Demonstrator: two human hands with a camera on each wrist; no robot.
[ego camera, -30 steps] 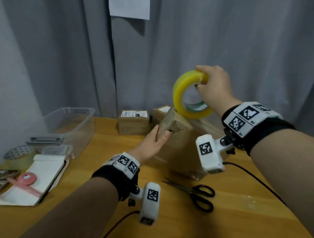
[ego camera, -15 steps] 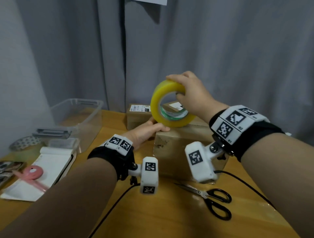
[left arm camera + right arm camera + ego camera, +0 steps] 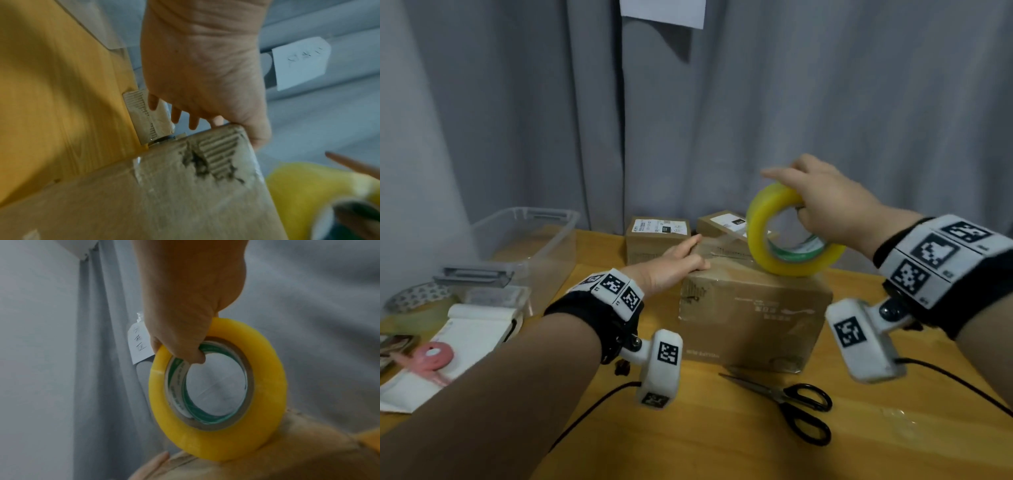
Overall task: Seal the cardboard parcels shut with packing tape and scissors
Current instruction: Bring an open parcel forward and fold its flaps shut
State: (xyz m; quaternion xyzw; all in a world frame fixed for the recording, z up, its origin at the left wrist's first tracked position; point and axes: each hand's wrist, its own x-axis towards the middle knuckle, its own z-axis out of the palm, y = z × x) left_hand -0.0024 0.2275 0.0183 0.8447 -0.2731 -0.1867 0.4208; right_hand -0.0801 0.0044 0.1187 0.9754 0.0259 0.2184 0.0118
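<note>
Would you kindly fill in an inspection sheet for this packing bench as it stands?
Surface: wooden table, scrap of clear film near its right edge.
Job's things: big box in the middle; tape roll standing on its top; scissors lying closed in front; two small boxes behind.
Clutter: clear tub, notepad, pink tape holder.
Grippers: left hand presses flat on the big box's top; right hand grips the tape roll.
Cables: black cable from each wrist camera.
Surroundings: grey curtain with a paper note.
</note>
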